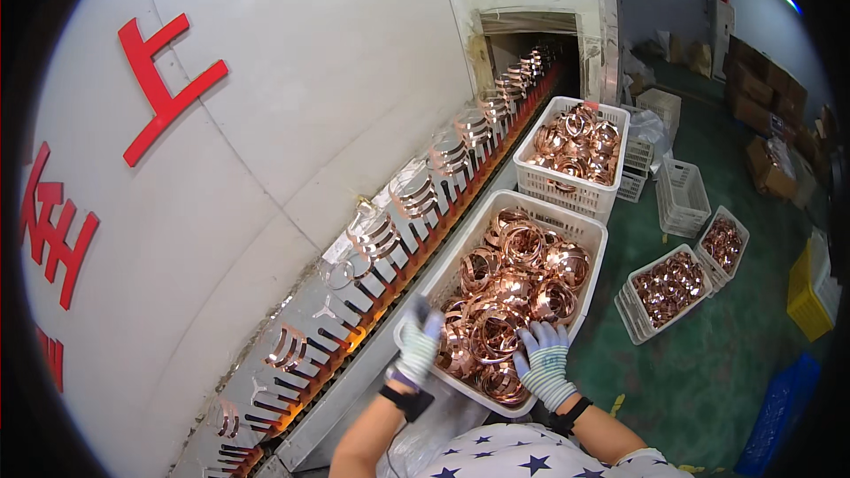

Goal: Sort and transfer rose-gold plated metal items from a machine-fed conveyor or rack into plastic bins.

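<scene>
A white plastic crate [591, 232] in front of me is full of shiny copper-coloured rings [518, 279]. My left hand [418, 345], in a striped knit glove, is at the crate's near left corner, fingers curled on rings there. My right hand [544, 361], gloved the same way, lies spread flat on the rings at the near side. To the left runs a long rack of dark pegs [390, 257], with copper rings hanging on several of them.
A large white curved machine wall [266, 124] with red characters fills the left. The peg conveyor enters a dark opening [531, 35] far ahead. A second full crate [575, 142] stands beyond; more crates of rings [668, 288], empty white crates [682, 199], a yellow crate [807, 288] and cardboard boxes [766, 168] sit on the green floor.
</scene>
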`<action>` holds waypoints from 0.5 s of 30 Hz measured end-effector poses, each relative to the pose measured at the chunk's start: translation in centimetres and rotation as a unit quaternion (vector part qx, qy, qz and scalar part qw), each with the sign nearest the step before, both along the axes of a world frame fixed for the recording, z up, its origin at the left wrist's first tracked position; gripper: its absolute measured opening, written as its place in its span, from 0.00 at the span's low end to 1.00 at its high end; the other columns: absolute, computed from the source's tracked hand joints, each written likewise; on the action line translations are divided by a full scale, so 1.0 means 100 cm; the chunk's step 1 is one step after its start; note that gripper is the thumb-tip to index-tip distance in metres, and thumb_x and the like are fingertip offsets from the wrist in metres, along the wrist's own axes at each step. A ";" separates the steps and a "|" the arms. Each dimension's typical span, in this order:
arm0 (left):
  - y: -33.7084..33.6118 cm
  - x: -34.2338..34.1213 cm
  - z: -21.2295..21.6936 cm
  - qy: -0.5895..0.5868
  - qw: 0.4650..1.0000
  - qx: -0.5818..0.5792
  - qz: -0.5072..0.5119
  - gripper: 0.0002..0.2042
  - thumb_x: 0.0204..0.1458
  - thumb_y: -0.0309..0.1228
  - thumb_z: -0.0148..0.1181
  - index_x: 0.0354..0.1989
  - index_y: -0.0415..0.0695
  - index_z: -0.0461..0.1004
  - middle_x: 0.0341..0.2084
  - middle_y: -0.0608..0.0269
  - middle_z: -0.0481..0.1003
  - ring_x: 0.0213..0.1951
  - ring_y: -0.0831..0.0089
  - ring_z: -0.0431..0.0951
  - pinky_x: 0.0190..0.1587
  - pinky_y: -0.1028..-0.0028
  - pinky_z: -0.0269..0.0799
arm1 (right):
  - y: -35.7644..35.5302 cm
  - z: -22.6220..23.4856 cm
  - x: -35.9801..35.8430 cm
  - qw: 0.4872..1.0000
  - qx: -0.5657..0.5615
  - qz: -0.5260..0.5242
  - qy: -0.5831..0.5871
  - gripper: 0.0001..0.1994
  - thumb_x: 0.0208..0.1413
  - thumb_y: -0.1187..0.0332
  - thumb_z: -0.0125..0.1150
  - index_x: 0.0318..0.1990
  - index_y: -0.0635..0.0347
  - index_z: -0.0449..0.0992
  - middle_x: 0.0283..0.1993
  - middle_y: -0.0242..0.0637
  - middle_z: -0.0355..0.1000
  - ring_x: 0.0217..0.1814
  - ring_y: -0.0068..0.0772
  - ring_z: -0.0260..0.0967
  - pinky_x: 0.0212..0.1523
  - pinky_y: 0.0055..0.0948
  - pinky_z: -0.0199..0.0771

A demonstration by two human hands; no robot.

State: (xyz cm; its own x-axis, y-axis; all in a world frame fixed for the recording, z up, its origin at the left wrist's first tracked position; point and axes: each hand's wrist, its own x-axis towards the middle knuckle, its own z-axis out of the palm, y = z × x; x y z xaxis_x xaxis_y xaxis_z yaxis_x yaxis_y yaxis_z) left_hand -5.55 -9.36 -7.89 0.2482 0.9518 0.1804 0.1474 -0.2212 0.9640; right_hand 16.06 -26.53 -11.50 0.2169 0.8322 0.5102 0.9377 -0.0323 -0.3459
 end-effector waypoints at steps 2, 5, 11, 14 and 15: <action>0.052 -0.010 0.027 -0.132 0.981 -0.141 0.030 0.50 0.53 0.56 0.67 0.73 0.36 0.48 0.69 0.45 0.58 0.67 0.51 0.62 0.69 0.56 0.59 | 0.000 0.000 0.003 1.000 -0.004 0.002 0.020 0.29 0.45 0.60 0.67 0.56 0.56 0.70 0.60 0.46 0.65 0.66 0.52 0.59 0.69 0.62 0.51; 0.143 -0.048 0.030 -0.249 0.917 -0.304 0.069 0.58 0.43 0.69 0.66 0.75 0.44 0.47 0.72 0.47 0.51 0.69 0.46 0.59 0.68 0.46 0.55 | 0.001 -0.004 -0.001 1.000 0.006 0.008 0.024 0.28 0.45 0.60 0.67 0.56 0.56 0.70 0.60 0.46 0.65 0.66 0.52 0.60 0.69 0.62 0.51; 0.235 -0.128 0.019 -0.355 0.886 -0.295 0.039 0.25 0.60 0.52 0.59 0.57 0.46 0.73 0.54 0.58 0.77 0.50 0.55 0.80 0.52 0.47 0.77 | -0.001 0.008 -0.008 0.999 0.031 0.000 0.032 0.27 0.45 0.62 0.65 0.55 0.56 0.70 0.58 0.44 0.67 0.65 0.49 0.62 0.69 0.59 0.53; 0.235 -0.102 0.028 -0.069 0.953 -0.108 0.273 0.25 0.56 0.17 0.55 0.64 0.35 0.63 0.55 0.43 0.74 0.44 0.56 0.83 0.44 0.61 0.84 | -0.003 0.005 0.008 0.999 0.034 -0.007 0.036 0.25 0.43 0.64 0.66 0.52 0.57 0.72 0.56 0.44 0.69 0.62 0.49 0.64 0.66 0.56 0.57; 0.236 -0.195 0.041 -0.003 0.952 0.025 0.305 0.31 0.53 0.11 0.51 0.68 0.33 0.57 0.54 0.39 0.73 0.48 0.60 0.81 0.48 0.65 0.82 | 0.008 0.019 -0.013 0.996 0.061 0.042 0.054 0.25 0.43 0.64 0.66 0.52 0.57 0.72 0.56 0.44 0.69 0.62 0.49 0.64 0.66 0.56 0.57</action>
